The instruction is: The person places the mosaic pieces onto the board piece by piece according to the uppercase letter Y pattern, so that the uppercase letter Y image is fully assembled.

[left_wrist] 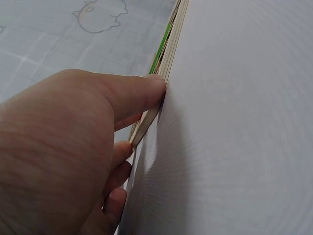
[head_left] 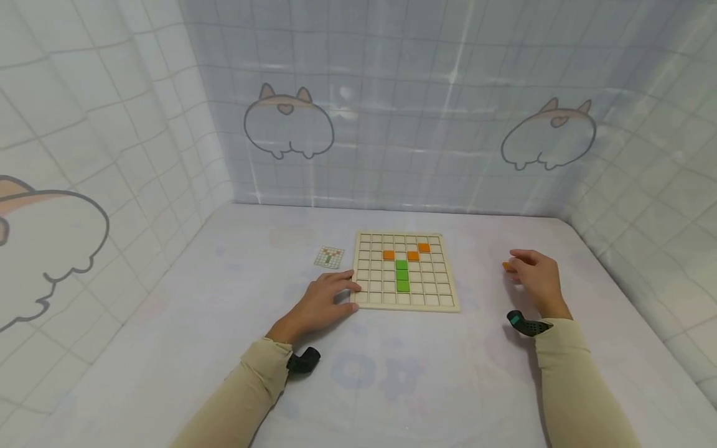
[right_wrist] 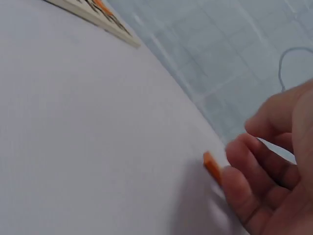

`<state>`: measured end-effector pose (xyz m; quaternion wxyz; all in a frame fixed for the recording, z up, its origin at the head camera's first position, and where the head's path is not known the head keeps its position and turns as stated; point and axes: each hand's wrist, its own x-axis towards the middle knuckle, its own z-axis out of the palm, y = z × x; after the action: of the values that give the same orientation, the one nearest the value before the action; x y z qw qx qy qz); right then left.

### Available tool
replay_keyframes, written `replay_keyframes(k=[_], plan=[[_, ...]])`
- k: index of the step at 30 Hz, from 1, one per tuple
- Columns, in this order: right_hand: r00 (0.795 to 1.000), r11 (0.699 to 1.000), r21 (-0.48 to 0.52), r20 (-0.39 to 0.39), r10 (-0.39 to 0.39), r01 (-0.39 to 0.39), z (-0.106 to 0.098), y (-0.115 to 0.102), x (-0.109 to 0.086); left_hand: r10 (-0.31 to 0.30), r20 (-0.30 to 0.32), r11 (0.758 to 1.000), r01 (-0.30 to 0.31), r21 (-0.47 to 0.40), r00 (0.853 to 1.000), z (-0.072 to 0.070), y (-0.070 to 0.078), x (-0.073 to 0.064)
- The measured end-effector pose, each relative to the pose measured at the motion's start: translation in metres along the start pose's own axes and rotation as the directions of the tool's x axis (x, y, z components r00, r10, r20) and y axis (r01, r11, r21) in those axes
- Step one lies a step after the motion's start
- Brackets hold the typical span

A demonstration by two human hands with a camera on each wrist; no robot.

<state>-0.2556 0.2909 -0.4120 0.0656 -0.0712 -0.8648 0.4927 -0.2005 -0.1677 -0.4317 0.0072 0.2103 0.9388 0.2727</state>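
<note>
A square wooden grid board [head_left: 417, 298] lies on the table, with several orange and green tiles in its cells. The green tiles [head_left: 402, 275] form a short column; one orange tile [head_left: 389, 255] sits up and to its left, and two more step away to the upper right. My left hand [head_left: 322, 303] rests at the board's near left corner. Its thumb [left_wrist: 142, 93] touches the front edge, and its fairly straight fingers reach the left side. To the right of the board, my right hand [head_left: 536, 277] pinches a loose orange tile [right_wrist: 212, 166] just above the table.
A small card [head_left: 329, 257] with a printed grid pattern lies left of the board, beyond my left hand. White tiled-pattern sheets [head_left: 392, 155] enclose the table at the back and both sides. Dark devices are strapped on both wrists.
</note>
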Motion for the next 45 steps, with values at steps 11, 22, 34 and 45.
replay_keyframes(k=[11, 22, 34, 45], plan=[[0.995, 0.998, -0.033, -0.092, 0.045, -0.048, 0.007, 0.014, 0.004, -0.007, -0.001, 1.0, 0.007, -0.002, 1.0, -0.002, 0.002, -0.001], [0.998, 0.985, -0.17, -0.064, -0.006, -0.005, 0.009, 0.01, 0.002, -0.015, -0.004, 1.0, 0.015, -0.021, 1.0, 0.002, 0.0, -0.002], [0.998, 0.965, -0.264, -0.058, -0.002, -0.013, 0.015, 0.008, 0.001, -0.013, -0.006, 1.0, 0.012, -0.009, 1.0, 0.001, 0.001, -0.001], [0.993, 0.977, -0.212, -0.115, -0.016, -0.008, 0.013, 0.012, 0.004, -0.002, -0.014, 1.0, 0.002, 0.005, 1.0, 0.001, 0.0, 0.001]])
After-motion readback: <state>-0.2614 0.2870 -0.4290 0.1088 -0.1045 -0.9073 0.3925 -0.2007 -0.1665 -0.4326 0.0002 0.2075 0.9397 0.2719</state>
